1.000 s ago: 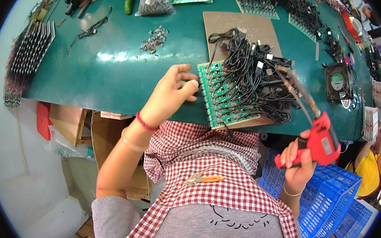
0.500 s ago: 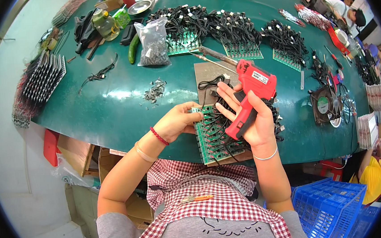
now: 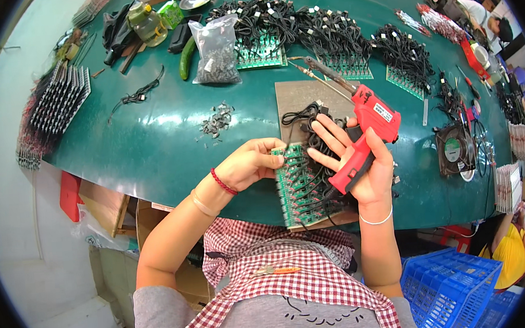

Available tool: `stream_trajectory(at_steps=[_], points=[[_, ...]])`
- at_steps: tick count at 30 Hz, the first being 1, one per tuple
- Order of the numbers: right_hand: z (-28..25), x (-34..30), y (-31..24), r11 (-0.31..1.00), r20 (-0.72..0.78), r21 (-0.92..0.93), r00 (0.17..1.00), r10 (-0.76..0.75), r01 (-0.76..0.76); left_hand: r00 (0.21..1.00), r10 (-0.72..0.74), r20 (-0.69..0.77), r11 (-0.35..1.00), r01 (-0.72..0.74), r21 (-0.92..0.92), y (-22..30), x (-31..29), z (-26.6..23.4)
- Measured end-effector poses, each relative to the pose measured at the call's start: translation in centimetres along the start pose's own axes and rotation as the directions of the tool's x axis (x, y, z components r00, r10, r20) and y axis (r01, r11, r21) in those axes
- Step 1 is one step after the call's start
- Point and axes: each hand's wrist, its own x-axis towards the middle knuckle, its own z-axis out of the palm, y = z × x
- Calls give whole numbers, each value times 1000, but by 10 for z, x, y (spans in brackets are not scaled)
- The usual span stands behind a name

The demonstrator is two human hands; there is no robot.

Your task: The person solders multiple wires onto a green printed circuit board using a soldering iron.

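Note:
My left hand (image 3: 254, 164) pinches the upper left edge of a green circuit board (image 3: 295, 189) between thumb and fingers. Black cables run from the board and bunch under my other hand. In my right hand (image 3: 364, 165), turned palm up, rests a red soldering gun (image 3: 377, 115), its grip held across the palm by the thumb while several fingers stretch out over the cables. The gun's metal tip points up and left, away from the board. Beneath board and cables lies a brown work mat (image 3: 294, 97).
Small dark parts (image 3: 217, 119) lie heaped left of the mat. Behind stand a clear bag of parts (image 3: 215, 50), a cucumber (image 3: 187, 59) and cabled boards (image 3: 344, 65). A fan (image 3: 454, 149) sits right; a blue crate (image 3: 448, 285) stands below the table edge. Other people sit at far right.
My right hand and the soldering gun have shifted slightly right relative to the board. My left hand keeps its pinch on the board's edge. The whole view has tilted a little.

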Motion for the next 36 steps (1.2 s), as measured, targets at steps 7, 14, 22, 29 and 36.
stream_trajectory(at_steps=[7,14,22,29,36], points=[[-2,1,-1,997,-29,75,999,-30,32,969,-25,-245,972,80,220,14,-12,17],[0,-38,-34,974,14,85,977,-213,212,999,-49,15,999,49,-19,13,-38,67],[-22,-74,-53,941,-20,113,947,-319,319,926,341,-164,919,-365,-149,75,-43,111],[-32,-91,-51,966,108,148,967,-229,212,759,602,-250,745,-646,-168,69,-171,76],[-49,-88,-62,986,199,130,972,-128,103,149,610,-778,698,-566,439,-72,-340,-31]])
